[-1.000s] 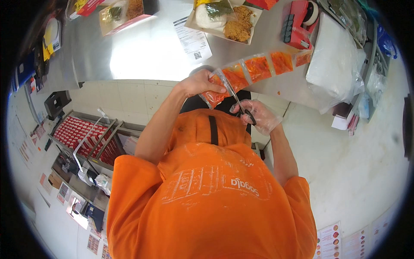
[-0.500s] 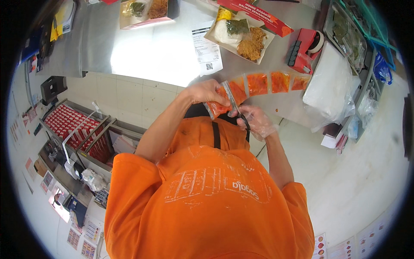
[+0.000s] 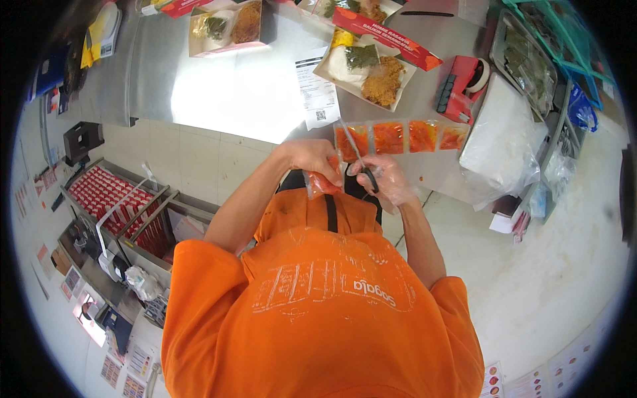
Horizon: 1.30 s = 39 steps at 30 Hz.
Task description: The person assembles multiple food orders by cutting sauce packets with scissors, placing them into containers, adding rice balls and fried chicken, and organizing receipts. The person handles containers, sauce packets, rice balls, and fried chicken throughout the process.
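My left hand [image 3: 307, 156] is closed on a red-orange sauce sachet [image 3: 321, 185], thumb on top, just off the near edge of the steel counter. My right hand [image 3: 393, 182], in a clear plastic glove, grips black-handled scissors [image 3: 370, 178]. Their blades point up and to the left, crossing the end of a strip of joined sauce sachets [image 3: 389, 138] that lies on the counter. The held sachet looks apart from that strip.
Beyond the strip stand an open meal box [image 3: 363, 69] with rice and fried chicken, and a paper receipt [image 3: 317, 91]. On the right are a red tape dispenser [image 3: 458, 89], white plastic bags [image 3: 499, 136] and a tray of dark packets [image 3: 524, 63]. Another meal box [image 3: 225, 30] sits far left.
The sachet in my left hand has come away from the strip and moved down and left. The strip now lies flatter on the counter. The scissors have turned slightly.
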Each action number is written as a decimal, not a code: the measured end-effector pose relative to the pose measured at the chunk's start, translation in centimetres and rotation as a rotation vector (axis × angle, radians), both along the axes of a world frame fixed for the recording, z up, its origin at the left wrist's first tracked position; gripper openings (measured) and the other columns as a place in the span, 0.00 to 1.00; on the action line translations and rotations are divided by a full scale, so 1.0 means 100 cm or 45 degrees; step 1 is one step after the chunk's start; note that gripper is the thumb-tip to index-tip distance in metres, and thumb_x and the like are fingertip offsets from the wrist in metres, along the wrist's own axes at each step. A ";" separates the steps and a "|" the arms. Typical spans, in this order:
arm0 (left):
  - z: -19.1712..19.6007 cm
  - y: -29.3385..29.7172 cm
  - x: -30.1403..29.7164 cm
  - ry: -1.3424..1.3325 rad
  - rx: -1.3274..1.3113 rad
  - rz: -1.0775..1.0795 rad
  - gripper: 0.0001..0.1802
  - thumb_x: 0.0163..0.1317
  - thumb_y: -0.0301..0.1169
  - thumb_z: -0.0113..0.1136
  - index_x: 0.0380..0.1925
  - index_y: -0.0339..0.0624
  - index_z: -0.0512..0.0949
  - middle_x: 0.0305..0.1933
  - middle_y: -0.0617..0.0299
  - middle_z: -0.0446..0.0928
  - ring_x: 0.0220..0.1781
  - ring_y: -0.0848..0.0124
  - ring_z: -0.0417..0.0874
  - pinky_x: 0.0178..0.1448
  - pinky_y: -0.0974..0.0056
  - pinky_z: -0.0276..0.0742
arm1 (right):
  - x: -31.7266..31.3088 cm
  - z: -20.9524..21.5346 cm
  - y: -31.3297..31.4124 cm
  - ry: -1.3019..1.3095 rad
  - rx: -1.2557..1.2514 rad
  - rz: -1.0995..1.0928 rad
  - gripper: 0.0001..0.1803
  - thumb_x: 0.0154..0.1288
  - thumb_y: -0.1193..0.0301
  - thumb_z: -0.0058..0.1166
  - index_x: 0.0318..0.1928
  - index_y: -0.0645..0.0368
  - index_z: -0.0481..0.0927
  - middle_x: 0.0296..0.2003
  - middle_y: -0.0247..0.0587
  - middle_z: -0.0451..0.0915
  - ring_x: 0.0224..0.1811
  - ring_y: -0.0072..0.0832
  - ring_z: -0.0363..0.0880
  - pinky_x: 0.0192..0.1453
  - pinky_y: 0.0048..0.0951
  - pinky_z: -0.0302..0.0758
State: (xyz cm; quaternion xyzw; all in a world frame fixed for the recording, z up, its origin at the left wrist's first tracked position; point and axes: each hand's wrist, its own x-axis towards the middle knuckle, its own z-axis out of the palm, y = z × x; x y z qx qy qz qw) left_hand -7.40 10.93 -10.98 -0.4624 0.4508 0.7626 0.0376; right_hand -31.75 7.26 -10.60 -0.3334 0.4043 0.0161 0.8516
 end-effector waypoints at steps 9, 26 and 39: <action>0.055 -0.085 0.009 -1.014 -1.025 1.015 0.24 0.55 0.45 0.73 0.35 0.32 0.81 0.31 0.51 0.81 0.34 0.56 0.82 0.40 0.58 0.77 | -0.089 -0.013 0.069 0.095 0.155 -0.258 0.14 0.68 0.63 0.59 0.43 0.63 0.79 0.37 0.37 0.80 0.28 0.21 0.75 0.30 0.26 0.73; -0.037 -0.007 -0.064 -0.854 -1.226 0.340 0.44 0.39 0.40 0.80 0.59 0.45 0.71 0.54 0.53 0.71 0.59 0.53 0.71 0.64 0.52 0.67 | -0.055 -0.052 0.043 0.106 0.081 -0.173 0.08 0.71 0.71 0.56 0.45 0.62 0.80 0.28 0.29 0.77 0.28 0.18 0.73 0.34 0.23 0.71; -0.038 -0.030 -0.020 -0.088 -0.177 0.522 0.12 0.60 0.29 0.69 0.42 0.37 0.83 0.38 0.61 0.85 0.40 0.74 0.83 0.50 0.66 0.78 | -0.050 -0.028 0.032 -0.046 0.057 -0.255 0.09 0.73 0.69 0.52 0.42 0.62 0.80 0.30 0.30 0.74 0.28 0.18 0.70 0.34 0.23 0.70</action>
